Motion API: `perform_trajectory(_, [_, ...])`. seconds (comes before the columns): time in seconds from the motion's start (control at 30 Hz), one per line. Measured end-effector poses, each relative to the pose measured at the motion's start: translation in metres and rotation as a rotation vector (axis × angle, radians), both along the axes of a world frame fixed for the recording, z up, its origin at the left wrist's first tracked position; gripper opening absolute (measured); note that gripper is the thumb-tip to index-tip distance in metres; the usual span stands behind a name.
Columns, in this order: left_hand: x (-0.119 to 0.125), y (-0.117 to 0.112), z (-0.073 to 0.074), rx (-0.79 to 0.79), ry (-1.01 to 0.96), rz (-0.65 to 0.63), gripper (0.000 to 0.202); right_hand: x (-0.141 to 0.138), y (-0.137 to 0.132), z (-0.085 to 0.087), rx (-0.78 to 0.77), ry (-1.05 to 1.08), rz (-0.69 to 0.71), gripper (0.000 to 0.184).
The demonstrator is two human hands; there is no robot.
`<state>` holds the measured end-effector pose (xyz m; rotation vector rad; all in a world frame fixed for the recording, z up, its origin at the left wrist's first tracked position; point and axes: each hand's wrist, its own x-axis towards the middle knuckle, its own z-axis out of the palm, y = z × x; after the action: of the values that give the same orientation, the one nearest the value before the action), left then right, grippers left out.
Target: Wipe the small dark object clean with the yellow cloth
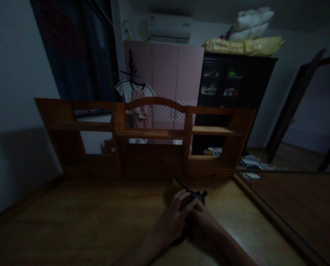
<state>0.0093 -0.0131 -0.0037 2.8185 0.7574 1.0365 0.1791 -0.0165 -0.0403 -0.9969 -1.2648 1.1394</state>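
Observation:
A small black object (200, 196) with a rounded knob on its far right corner is on the wooden surface in front of me. A thin pointed edge with a yellowish face sticks out at its far left. In the dim light I cannot make out its kind. My left hand (173, 216) lies over its left side, fingers curled across the top and thumb reaching right. My right hand (203, 218) is closed on its right side, with its fingertips close to the left thumb. More of the dark object shows below, between my wrists; the hands hide its middle.
A wooden shelf unit (150, 133) with open compartments spans the far edge of the wooden surface (98, 218). A raised wooden edge (272, 218) runs along the right. Beyond stand a pink wardrobe (165, 74), hanging clothes (138, 96) and a dark cabinet (253, 81).

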Motion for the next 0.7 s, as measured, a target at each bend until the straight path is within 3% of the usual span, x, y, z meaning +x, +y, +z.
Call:
perform_trajectory(0.13, [-0.001,0.0,0.003,-0.025,-0.044,0.007,0.098,-0.003,-0.004,0.004,0.226,-0.369,-0.182,0.046])
perform_trajectory(0.23, [0.0,-0.002,0.007,0.031,-0.068,-0.009,0.089,-0.003,-0.007,0.007,0.269,-0.502,-0.268,0.05])
perform_trajectory(0.33, [0.001,-0.005,0.009,0.04,-0.101,-0.019,0.083,-0.002,-0.009,0.013,0.28,-0.548,-0.269,0.042])
perform_trajectory(0.47, [-0.002,-0.006,0.012,-0.082,-0.15,-0.029,0.089,-0.002,-0.012,0.022,0.281,-0.545,-0.29,0.036])
perform_trajectory(0.7, [-0.003,-0.007,0.015,-0.181,-0.159,-0.059,0.097,0.0,-0.011,0.019,0.294,-0.562,-0.31,0.036])
